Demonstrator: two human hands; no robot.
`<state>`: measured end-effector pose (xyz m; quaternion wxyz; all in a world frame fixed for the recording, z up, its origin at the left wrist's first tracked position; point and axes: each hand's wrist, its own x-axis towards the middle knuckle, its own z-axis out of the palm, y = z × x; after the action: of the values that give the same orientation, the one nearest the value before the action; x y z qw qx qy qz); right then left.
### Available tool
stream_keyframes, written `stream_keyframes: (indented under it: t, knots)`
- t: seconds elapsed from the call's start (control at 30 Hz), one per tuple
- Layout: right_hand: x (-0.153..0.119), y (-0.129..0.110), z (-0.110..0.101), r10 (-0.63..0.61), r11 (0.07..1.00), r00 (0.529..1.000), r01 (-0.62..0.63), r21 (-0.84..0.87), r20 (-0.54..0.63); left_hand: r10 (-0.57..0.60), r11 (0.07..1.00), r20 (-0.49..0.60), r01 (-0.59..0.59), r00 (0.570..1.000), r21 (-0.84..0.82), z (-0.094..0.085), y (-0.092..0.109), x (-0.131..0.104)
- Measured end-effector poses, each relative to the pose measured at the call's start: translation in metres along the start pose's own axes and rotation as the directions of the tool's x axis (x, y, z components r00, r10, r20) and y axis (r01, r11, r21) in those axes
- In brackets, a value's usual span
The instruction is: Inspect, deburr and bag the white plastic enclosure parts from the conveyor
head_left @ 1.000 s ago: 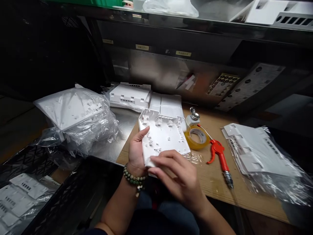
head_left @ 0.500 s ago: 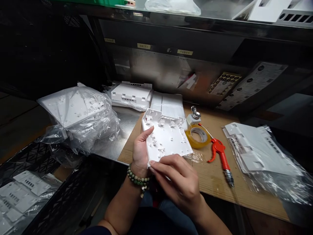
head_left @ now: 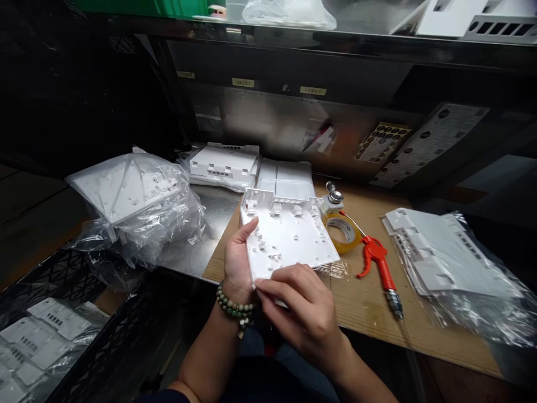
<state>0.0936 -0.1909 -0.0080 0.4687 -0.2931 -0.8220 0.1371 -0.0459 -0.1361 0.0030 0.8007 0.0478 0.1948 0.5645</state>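
Note:
A white moulded plastic housing panel (head_left: 283, 238) is held up above the front edge of the bench, its inner side with small clips and posts facing me. My left hand (head_left: 238, 263) grips its left edge, thumb on the inner face and the other fingers hidden behind. At the near left corner, the fingertips of my right hand (head_left: 304, 308) pinch the panel's lower edge. Whether a smaller piece sits between those fingertips, I cannot tell. A beaded bracelet (head_left: 235, 308) circles my left wrist.
A red air blow gun (head_left: 376, 254), yellow tape roll (head_left: 346, 246) and pump bottle (head_left: 333, 201) stand right of the panel on cardboard (head_left: 356, 302). Bagged white panels (head_left: 130, 187) are piled left; another bagged stack (head_left: 448, 252) lies right. A black crate (head_left: 104, 336) holds more panels.
The panel has turned slightly flatter toward me, its right corner shifting right. Both hands keep their hold, and the view has moved slightly.

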Motion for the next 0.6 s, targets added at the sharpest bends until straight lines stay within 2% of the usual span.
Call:
stream_keyframes:
  t: [0.07, 0.13, 0.2, 0.27, 0.33, 0.4, 0.5, 0.6]
  knots:
    - [-0.006, 0.01, -0.011, 0.05, 0.998, 0.999, -0.05, -0.036, -0.004, 0.039, 0.999, -0.049, -0.038, 0.998, 0.011, -0.008, 0.006, 0.001]
    - [-0.016, 0.026, -0.028, 0.145, 0.987, 0.986, -0.15, -0.063, -0.086, 0.076, 0.996, -0.068, -0.073, 0.995, 0.046, -0.018, 0.016, 0.001]
    - [-0.028, 0.042, -0.047, 0.243, 0.957, 0.939, -0.273, -0.097, -0.242, 0.12, 0.987, -0.039, -0.116, 0.992, 0.109, -0.028, 0.026, -0.001]
    - [-0.038, 0.054, -0.063, 0.289, 0.919, 0.87, -0.369, -0.139, -0.399, 0.17, 0.968, -0.007, -0.166, 0.985, 0.186, -0.037, 0.036, -0.005]
    - [-0.046, 0.061, -0.072, 0.298, 0.893, 0.826, -0.418, -0.165, -0.478, 0.214, 0.942, 0.006, -0.208, 0.977, 0.262, -0.044, 0.042, -0.009]
    - [-0.051, 0.061, -0.073, 0.298, 0.893, 0.826, -0.418, -0.166, -0.477, 0.256, 0.912, 0.021, -0.248, 0.967, 0.327, -0.05, 0.045, -0.011]
    - [-0.053, 0.059, -0.067, 0.299, 0.914, 0.864, -0.382, -0.139, -0.405, 0.314, 0.87, 0.068, -0.315, 0.947, 0.379, -0.057, 0.045, -0.011]
    - [-0.053, 0.059, -0.061, 0.304, 0.92, 0.876, -0.372, -0.124, -0.375, 0.292, 0.89, 0.147, -0.324, 0.945, 0.32, -0.064, 0.044, -0.008]
